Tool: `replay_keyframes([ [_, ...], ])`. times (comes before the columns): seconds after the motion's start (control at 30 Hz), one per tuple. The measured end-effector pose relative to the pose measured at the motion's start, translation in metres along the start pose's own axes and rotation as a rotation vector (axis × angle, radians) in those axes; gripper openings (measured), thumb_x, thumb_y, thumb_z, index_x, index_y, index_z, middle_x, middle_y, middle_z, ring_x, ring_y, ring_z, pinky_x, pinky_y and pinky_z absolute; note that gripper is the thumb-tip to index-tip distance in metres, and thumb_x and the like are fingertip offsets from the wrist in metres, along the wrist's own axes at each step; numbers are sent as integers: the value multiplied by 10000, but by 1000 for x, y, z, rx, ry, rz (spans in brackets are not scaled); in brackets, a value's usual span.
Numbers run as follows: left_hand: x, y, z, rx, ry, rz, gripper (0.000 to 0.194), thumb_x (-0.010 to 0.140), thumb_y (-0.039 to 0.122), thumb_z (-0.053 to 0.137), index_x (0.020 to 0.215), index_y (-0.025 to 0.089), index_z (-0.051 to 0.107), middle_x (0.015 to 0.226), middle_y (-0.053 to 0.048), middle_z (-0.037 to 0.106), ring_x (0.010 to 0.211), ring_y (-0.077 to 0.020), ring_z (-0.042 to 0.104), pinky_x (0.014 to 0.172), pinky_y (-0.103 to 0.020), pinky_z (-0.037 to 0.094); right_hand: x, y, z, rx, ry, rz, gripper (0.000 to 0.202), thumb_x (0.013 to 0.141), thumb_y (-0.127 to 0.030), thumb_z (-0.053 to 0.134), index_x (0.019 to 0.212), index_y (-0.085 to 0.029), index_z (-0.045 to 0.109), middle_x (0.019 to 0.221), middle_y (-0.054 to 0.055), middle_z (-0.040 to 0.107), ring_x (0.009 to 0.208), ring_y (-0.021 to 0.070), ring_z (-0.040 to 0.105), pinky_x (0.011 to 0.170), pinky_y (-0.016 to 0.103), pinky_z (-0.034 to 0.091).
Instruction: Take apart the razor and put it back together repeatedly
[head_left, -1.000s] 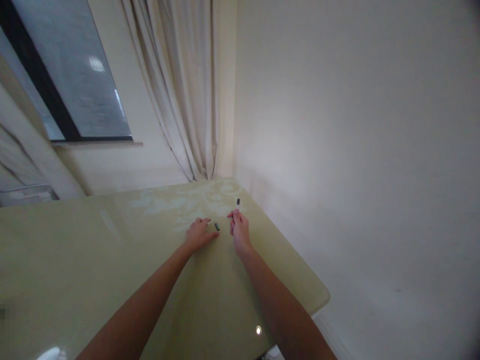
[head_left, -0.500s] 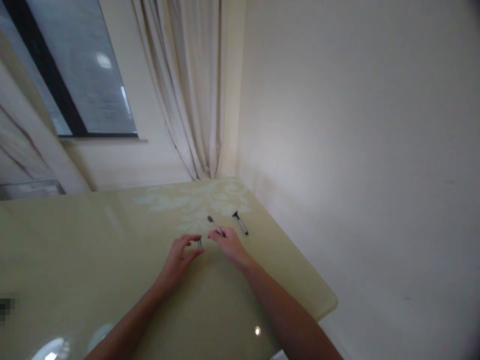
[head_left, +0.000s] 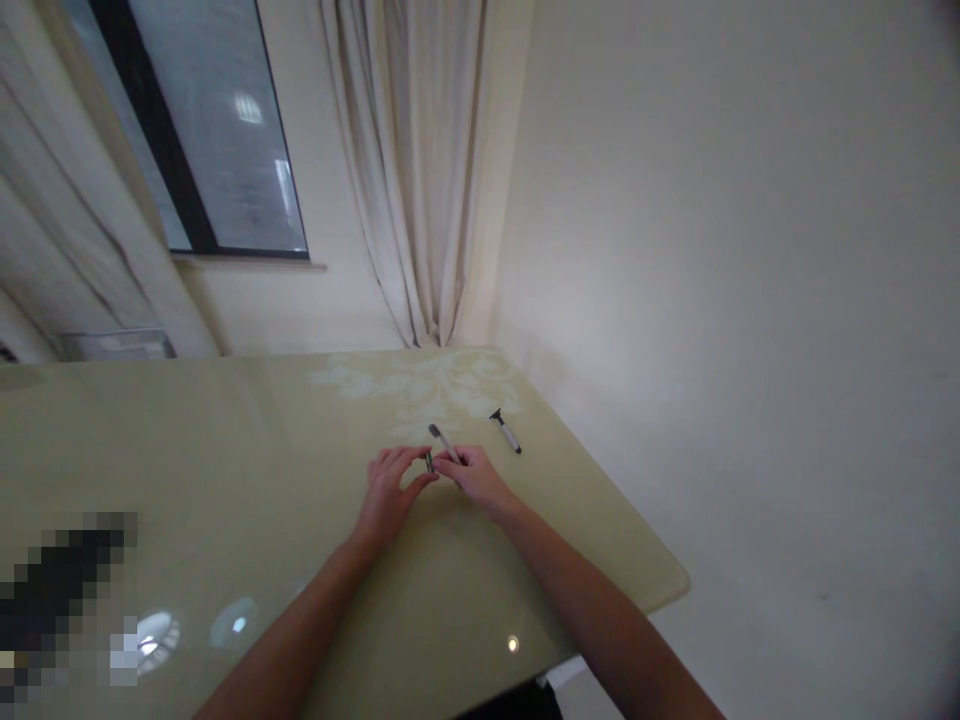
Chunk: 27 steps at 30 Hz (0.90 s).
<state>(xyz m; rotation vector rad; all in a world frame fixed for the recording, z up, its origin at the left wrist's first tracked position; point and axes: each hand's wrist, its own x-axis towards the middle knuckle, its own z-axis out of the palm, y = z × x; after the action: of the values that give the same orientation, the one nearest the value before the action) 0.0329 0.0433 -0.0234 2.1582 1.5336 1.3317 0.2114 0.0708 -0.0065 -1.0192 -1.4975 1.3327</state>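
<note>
Fingers of right hand (head_left: 472, 474) pinch pen (head_left: 444, 443); left hand (head_left: 390, 487) pinches, seemingly, its cap (head_left: 429, 461).

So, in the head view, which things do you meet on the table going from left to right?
Left hand → small dark cap → right hand holding a pen → second pen lying apart.

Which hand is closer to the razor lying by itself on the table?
Right. The right hand sits just in front and left of the lone razor, not touching it. The left hand is farther left, past the right hand, pinching a small dark piece.
</note>
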Motion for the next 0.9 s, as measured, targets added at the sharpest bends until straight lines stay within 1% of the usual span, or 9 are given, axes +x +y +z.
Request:
replay_keyframes([
  [0.13, 2, 3, 0, -26, 33, 45, 304, 870, 341, 759, 1149, 228, 714, 1101, -78, 745, 975, -246, 640, 950, -406, 476, -1, -5, -2, 26, 2, 61, 292, 740, -457, 745, 734, -168, 702, 516, -79, 408, 492, 86, 295, 502, 251, 204],
  [0.27, 4, 0, -2, -131, -3, 61, 318, 882, 402, 738, 1149, 232, 715, 1048, -68, 747, 856, -214, 638, 890, -388, 510, -1, -6, -5, 59, 24, 96, 261, 712, -428, 733, 737, -175, 676, 497, -94, 379, 471, 81, 266, 484, 255, 170],
  [0.43, 2, 2, -4, -235, -39, 72, 240, 926, 432, 678, 1033, 229, 748, 949, -57, 745, 836, -202, 634, 842, -351, 521, 1, 1, -7, 71, 71, 77, 211, 718, -390, 670, 704, -195, 591, 476, -98, 384, 450, 82, 282, 467, 250, 181],
  [0.57, 0, 8, 0, -287, -61, 101, 212, 916, 428, 691, 872, 227, 743, 817, -31, 716, 777, -185, 634, 780, -319, 518, 1, 5, -7, 36, 82, 69, 178, 731, -363, 643, 717, -196, 581, 480, -98, 389, 452, 86, 300, 470, 243, 213],
  [0.63, -1, 10, 2, -311, -43, 84, 199, 902, 412, 710, 848, 220, 717, 795, -16, 704, 738, -169, 622, 742, -302, 515, 0, 4, -6, -7, 73, 50, 177, 748, -356, 636, 705, -190, 590, 491, -89, 401, 467, 89, 323, 487, 241, 245],
  [0.7, -2, 11, 4, -324, -23, 46, 177, 882, 385, 735, 940, 220, 707, 839, -8, 709, 725, -157, 612, 721, -290, 515, -1, 2, -5, -38, 58, 20, 190, 770, -353, 634, 693, -182, 605, 512, -76, 418, 496, 94, 356, 513, 241, 278],
  [0.8, -2, 10, 3, -337, -41, 51, 340, 866, 346, 751, 1181, 242, 680, 924, -6, 704, 721, -146, 591, 713, -282, 518, -3, 0, -3, -28, 0, -27, 207, 787, -369, 653, 729, -170, 656, 591, -43, 515, 578, 112, 458, 575, 244, 346],
  [0.83, -1, 9, 3, -338, -64, 67, 375, 869, 335, 748, 1226, 254, 672, 937, -5, 695, 724, -144, 585, 714, -280, 518, -3, 0, -3, -15, -24, -43, 211, 786, -374, 663, 760, -165, 681, 640, -26, 567, 621, 123, 502, 607, 249, 375],
  [0.9, -1, 8, 1, -334, -103, 90, 360, 876, 321, 739, 1229, 271, 686, 923, -2, 670, 723, -142, 572, 717, -277, 516, -4, -1, -2, 7, -64, -67, 225, 783, -374, 678, 818, -156, 721, 739, 6, 643, 699, 144, 562, 669, 264, 415],
])
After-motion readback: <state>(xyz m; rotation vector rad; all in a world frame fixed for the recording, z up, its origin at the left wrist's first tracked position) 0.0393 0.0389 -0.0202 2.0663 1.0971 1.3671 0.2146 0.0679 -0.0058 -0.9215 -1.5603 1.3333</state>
